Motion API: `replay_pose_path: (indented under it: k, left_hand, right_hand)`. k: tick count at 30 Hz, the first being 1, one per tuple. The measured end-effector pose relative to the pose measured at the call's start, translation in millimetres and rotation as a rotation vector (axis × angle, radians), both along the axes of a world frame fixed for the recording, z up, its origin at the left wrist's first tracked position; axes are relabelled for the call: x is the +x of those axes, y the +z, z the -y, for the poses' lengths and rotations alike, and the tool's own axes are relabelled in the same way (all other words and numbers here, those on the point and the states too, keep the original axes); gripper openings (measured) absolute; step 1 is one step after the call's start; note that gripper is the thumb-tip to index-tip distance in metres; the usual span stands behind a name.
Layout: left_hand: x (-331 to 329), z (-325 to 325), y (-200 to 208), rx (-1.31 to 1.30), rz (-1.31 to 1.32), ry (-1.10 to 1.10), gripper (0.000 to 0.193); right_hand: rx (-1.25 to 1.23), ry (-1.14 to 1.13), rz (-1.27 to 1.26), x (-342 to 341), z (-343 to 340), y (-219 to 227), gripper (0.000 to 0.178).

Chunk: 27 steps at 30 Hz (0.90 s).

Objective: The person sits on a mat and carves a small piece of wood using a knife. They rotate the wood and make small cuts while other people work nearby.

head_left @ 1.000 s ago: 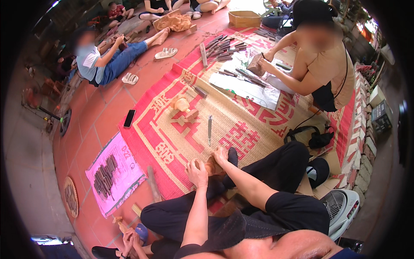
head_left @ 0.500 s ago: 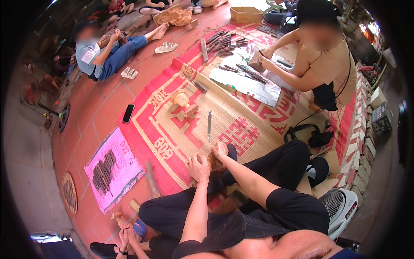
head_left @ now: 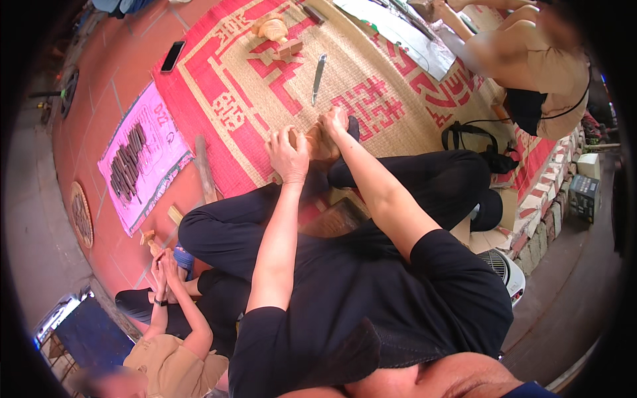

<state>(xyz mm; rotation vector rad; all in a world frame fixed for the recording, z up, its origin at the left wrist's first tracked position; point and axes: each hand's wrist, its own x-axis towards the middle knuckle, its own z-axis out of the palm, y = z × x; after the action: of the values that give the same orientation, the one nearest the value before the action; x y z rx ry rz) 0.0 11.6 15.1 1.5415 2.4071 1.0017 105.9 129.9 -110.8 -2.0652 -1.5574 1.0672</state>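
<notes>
In front of my crossed legs, both hands rest on a brown wooden piece [head_left: 321, 144] whose full shape is hidden by my fingers. My left hand [head_left: 288, 156] curls over its left side, fingers bent. On its upper right, my right hand [head_left: 334, 122] is closed around the edge; a small tool in it cannot be made out. Just beyond the hands, a narrow grey metal blade [head_left: 319, 79] lies on the woven mat [head_left: 245, 156]. Farther off stand a pale carved wooden piece [head_left: 271, 28] and a reddish-brown block [head_left: 287, 50].
At left, a pink sheet [head_left: 151, 139] bears several dark sticks [head_left: 128, 164], near a black phone [head_left: 172, 57]. A wooden bar [head_left: 204, 169] lies by the mat's edge. One person [head_left: 176, 358] sits at lower left holding carved wood; another [head_left: 537, 60] sits at upper right. A fan [head_left: 502, 268] stands at right.
My view has tipped downward, so the mat and hands appear higher and the lower-left person shows more. Both hands stay on the wooden piece.
</notes>
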Motion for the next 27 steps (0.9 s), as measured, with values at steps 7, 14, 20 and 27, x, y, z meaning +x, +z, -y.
replay_pose_path:
  k: [7, 14, 20, 27]
  left_hand:
    - [-5.3, 4.7, -4.6, 0.054, 0.043, -0.036, 0.025]
    - [2.5, 10.1, 1.7, 0.051, 0.051, -0.054, 0.027]
    - [6.3, 25.5, 2.8, 0.084, 0.017, -0.148, 0.027]
    - [9.8, 44.9, 1.1, 0.129, 0.020, -0.183, 0.034]
  right_hand:
    - [-0.077, 0.234, -0.214, 4.3, 19.8, 35.5, 0.031]
    - [-0.043, 0.080, -0.033, 5.1, 1.2, 8.3, 0.033]
    - [-0.123, 0.306, 0.006, -4.5, 24.4, 37.3, 0.027]
    - [-0.081, 0.102, -0.117, 17.5, 10.3, 41.7, 0.030]
